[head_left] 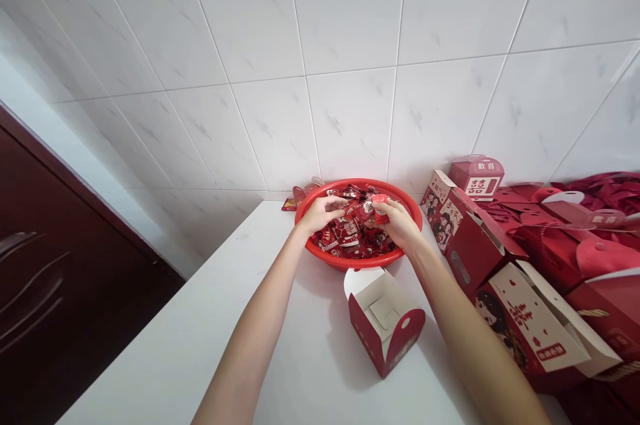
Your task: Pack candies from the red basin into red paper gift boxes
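Note:
A red plastic basket (320, 258) stands against the tiled wall, full of red-wrapped candies (350, 233). Over its left side is my left hand (324, 213), thumb and fingers apart with nothing between them, close above the wrappers. On the right side of the basket, my right hand (400, 225) pinches a small red candy packet (381, 203), and its fingers partly cover it. In front of the basket sits an open gift box (370, 338), red outside and white inside, its rounded handle flaps spread. Its visible inside holds nothing.
Red cartons (465, 238) and a printed box (535, 318) crowd the right side, with several red gift boxes beyond. A small gift box (477, 178) stands by the wall. Further left are the white table's edge (165, 318) and a dark red cabinet (65, 278).

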`<state>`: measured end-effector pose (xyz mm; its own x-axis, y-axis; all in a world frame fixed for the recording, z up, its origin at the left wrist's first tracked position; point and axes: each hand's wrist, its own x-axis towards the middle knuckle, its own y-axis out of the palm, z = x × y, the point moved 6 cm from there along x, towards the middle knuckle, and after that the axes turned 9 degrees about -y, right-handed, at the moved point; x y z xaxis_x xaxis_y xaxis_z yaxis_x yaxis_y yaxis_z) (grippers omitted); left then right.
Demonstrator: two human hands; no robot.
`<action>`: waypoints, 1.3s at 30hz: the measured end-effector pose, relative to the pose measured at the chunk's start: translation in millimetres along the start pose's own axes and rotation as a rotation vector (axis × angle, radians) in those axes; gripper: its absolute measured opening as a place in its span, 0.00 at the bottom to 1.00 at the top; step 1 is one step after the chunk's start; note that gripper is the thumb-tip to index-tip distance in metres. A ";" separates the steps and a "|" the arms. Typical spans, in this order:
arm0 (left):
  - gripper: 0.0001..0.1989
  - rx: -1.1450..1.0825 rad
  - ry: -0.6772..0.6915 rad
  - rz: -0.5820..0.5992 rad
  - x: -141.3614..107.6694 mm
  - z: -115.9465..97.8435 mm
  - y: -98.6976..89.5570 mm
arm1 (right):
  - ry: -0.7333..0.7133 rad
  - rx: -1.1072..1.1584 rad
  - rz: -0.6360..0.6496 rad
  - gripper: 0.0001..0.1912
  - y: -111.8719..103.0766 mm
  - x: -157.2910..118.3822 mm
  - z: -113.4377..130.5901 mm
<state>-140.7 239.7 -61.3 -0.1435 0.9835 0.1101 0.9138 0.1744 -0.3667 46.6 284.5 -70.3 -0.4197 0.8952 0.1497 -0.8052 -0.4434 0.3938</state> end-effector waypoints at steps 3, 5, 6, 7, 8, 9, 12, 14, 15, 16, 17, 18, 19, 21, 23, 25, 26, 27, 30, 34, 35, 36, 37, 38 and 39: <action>0.20 -0.008 0.005 0.007 0.3 1.4 -0.2 | -0.001 0.002 0.049 0.11 1.9 -0.5 0.3; 0.19 -0.010 0.008 0.003 0.4 2.5 -0.2 | 0.005 -0.009 0.069 0.11 2.5 -1.0 -0.5; 0.19 -0.010 0.012 0.002 0.5 2.9 -0.1 | 0.009 -0.015 0.077 0.10 2.6 -1.1 -1.1; 0.18 -0.008 0.017 -0.001 0.7 3.3 0.1 | 0.014 -0.020 0.085 0.10 2.8 -1.2 -1.8; 0.18 -0.003 0.022 -0.004 1.1 3.7 0.3 | 0.017 -0.023 0.092 0.10 3.0 -1.2 -2.4; 0.17 0.005 0.025 -0.006 1.7 4.2 0.5 | 0.020 -0.025 0.098 0.10 3.1 -1.2 -2.8; 0.17 0.037 0.017 -0.010 3.6 5.9 1.0 | 0.026 -0.034 0.099 0.10 2.5 -0.6 -3.8; 0.17 0.055 0.008 -0.006 4.3 6.5 1.4 | 0.031 -0.040 0.088 0.09 1.6 -0.4 -4.2; 0.17 0.059 0.003 -0.005 4.4 6.6 1.6 | 0.034 -0.044 0.084 0.09 1.4 -0.5 -4.4; 0.17 0.061 0.000 -0.005 4.3 6.6 1.8 | 0.037 -0.047 0.082 0.10 1.4 -0.7 -4.4; 0.17 0.063 -0.002 -0.004 4.1 6.5 2.0 | 0.038 -0.051 0.080 0.10 1.5 -1.0 -4.3; 0.17 0.066 -0.003 -0.003 3.9 6.3 2.3 | 0.037 -0.055 0.077 0.10 1.5 -1.4 -4.2; 0.17 0.070 -0.003 0.001 3.8 6.2 2.8 | 0.035 -0.060 0.072 0.09 1.5 -1.7 -4.0; 0.17 0.089 -0.008 0.003 3.8 6.6 3.5 | 0.028 -0.070 0.060 0.09 1.3 -2.1 -3.7; 0.16 0.121 -0.024 0.002 4.4 8.0 3.8 | 0.018 -0.080 0.052 0.08 1.3 -2.0 -3.6; 0.14 0.156 -0.055 -0.005 4.9 10.1 3.7 | 0.013 -0.092 0.044 0.09 1.2 -1.7 -3.9; 0.13 0.172 -0.072 -0.006 4.9 10.9 3.6 | 0.011 -0.100 0.041 0.09 1.2 -1.6 -4.1; 0.12 0.187 -0.088 -0.008 4.7 11.4 3.6 | 0.010 -0.107 0.037 0.09 1.2 -1.6 -4.2; 0.10 0.227 -0.107 -0.001 2.4 9.6 4.4 | 0.002 -0.119 0.013 0.09 0.9 -2.3 -3.2; 0.09 0.239 -0.108 0.014 -0.7 4.9 6.2 | 0.013 -0.124 -0.016 0.08 1.2 -4.2 -1.5; 0.09 0.238 -0.106 0.021 -1.2 4.0 6.8 | 0.014 -0.126 -0.021 0.08 1.3 -4.5 -1.0; 0.10 0.239 -0.101 0.030 -1.7 3.1 7.6 | 0.013 -0.129 -0.026 0.08 1.3 -4.7 -0.5; 0.10 0.239 -0.092 0.041 -2.3 2.1 8.4 | 0.011 -0.130 -0.028 0.08 1.4 -4.8 0.0; 0.11 0.238 -0.081 0.055 -2.9 1.0 9.4 | 0.007 -0.131 -0.024 0.08 1.7 -4.7 0.3; 0.12 0.233 -0.070 0.079 -3.8 -0.1 11.0 | 0.001 -0.129 -0.015 0.08 2.2 -4.6 0.7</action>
<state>-130.1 237.9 -65.7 -0.1082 0.9941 0.0111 0.8124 0.0949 -0.5754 47.0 279.4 -69.5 -0.4079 0.9017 0.1436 -0.8585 -0.4323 0.2758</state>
